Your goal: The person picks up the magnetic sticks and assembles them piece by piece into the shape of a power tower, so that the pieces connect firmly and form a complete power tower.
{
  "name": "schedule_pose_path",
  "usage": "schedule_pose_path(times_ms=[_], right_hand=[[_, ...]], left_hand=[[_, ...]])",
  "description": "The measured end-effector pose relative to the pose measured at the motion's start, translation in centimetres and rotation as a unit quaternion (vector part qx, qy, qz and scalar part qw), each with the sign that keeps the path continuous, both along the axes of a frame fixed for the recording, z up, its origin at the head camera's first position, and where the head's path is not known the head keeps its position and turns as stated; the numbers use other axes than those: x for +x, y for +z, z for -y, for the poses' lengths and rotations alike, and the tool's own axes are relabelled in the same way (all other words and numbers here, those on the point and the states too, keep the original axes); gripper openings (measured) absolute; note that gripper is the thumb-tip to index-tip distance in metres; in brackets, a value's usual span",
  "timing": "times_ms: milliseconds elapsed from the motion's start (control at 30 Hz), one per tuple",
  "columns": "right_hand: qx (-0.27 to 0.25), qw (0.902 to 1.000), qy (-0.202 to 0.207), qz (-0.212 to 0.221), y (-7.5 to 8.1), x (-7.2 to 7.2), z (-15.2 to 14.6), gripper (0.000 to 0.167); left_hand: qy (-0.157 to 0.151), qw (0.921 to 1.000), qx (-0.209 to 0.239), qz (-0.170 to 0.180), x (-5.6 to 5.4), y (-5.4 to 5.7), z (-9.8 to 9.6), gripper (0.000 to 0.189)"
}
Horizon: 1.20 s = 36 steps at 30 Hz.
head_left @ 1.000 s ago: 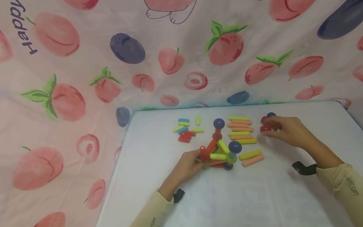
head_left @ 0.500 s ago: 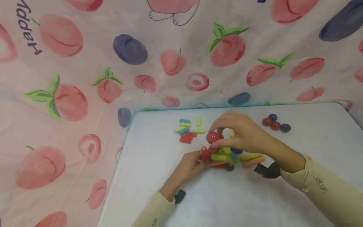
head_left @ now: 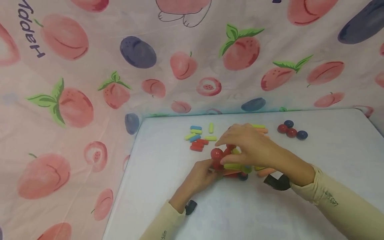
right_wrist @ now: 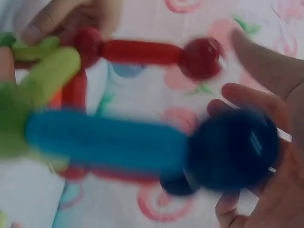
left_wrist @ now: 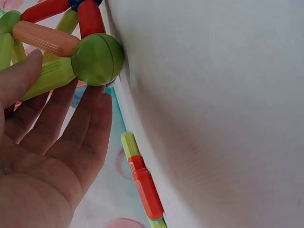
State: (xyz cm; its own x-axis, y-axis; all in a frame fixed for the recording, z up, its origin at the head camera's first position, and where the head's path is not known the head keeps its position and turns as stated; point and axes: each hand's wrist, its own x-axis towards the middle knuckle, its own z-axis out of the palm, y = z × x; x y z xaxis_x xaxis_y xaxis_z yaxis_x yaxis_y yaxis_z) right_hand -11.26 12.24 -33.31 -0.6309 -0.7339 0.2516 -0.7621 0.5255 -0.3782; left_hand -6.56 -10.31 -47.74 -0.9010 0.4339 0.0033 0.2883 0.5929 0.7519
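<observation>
Left wrist: frame [left_wrist: 45, 38] clamped in left hand [left_wrist: 47, 168], at ten o'clock. Right wrist: red ball [right_wrist: 202, 58] seated on red rod [right_wrist: 142, 52], right hand [right_wrist: 295, 156] at three, fingers spread; ball-adding step seemingly done, withdrawal clear of blue ball [right_wrist: 232, 149] called for. Head: red ball now at frame's ten o'clock; half-second ago, held off, rod tip bare.

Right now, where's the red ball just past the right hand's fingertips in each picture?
Head: red ball just right of and below centre.
Left wrist: not in it.
Right wrist: above, right of centre, ending a red stick.
Shared landmark: left hand, lower middle, lower left, then upper left.
</observation>
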Motion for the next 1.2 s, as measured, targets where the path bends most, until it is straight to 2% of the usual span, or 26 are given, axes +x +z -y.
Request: schedule_pose_path(times_ms=[100, 200, 267, 333, 433, 533, 600, 667, 800, 933, 1000, 1067, 1167, 1200], right_hand=[[-0.055, 0.9979, -0.034, -0.003, 0.0, -0.5, -2.3, 0.029], [-0.088, 0.9915, -0.095, -0.012, -1.2, -1.4, -5.1, 0.019], [-0.073, 0.9884, -0.133, -0.009, -2.7, -2.1, -7.1, 0.014], [-0.027, 0.9879, -0.152, 0.006, -4.8, -2.7, -9.0, 0.012], [0.057, 0.9852, -0.139, 0.084, -8.3, -3.2, -11.3, 0.013], [0.118, 0.9723, -0.115, 0.166, -11.4, -2.9, -12.3, 0.017], [0.134, 0.9707, -0.100, 0.172, -12.8, -2.5, -12.4, 0.016], [0.146, 0.9756, -0.086, 0.139, -13.6, -2.1, -12.2, 0.014], [0.166, 0.9825, -0.066, 0.052, -14.1, -1.8, -12.1, 0.012], [0.197, 0.9786, -0.054, 0.019, -14.3, -1.9, -12.2, 0.023], [0.203, 0.9767, -0.060, 0.037, -14.1, -2.0, -12.1, 0.029], [0.190, 0.9747, -0.085, 0.082, -13.3, -2.0, -12.0, 0.031], [0.116, 0.9782, -0.123, 0.121, -10.9, -2.1, -11.9, 0.030], [0.082, 0.9810, -0.133, 0.115, -9.9, -2.1, -11.7, 0.030]], left_hand=[[0.006, 0.9999, -0.007, 0.008, 0.0, 0.1, -0.1, 0.039], [0.013, 0.9996, -0.015, 0.018, 0.0, 0.2, -0.2, 0.038], [0.017, 0.9994, -0.022, 0.020, 0.0, 0.3, -0.1, 0.037], [0.019, 0.9992, -0.027, 0.021, 0.1, 0.4, -0.1, 0.037], [0.019, 0.9991, -0.031, 0.020, 0.1, 0.5, 0.0, 0.037], [0.018, 0.9991, -0.030, 0.022, 0.1, 0.4, 0.0, 0.038], [0.017, 0.9992, -0.029, 0.023, 0.1, 0.3, 0.0, 0.037], [0.017, 0.9992, -0.028, 0.023, 0.1, 0.2, 0.0, 0.037], [0.016, 0.9993, -0.026, 0.022, 0.1, 0.1, 0.0, 0.037], [0.016, 0.9993, -0.025, 0.023, 0.1, 0.0, -0.1, 0.037], [0.015, 0.9993, -0.024, 0.023, 0.1, -0.1, -0.2, 0.037], [0.013, 0.9994, -0.023, 0.023, 0.0, -0.1, -0.3, 0.037], [0.011, 0.9995, -0.022, 0.020, 0.0, -0.2, -0.3, 0.036], [0.011, 0.9995, -0.022, 0.020, 0.0, -0.2, -0.3, 0.036]])
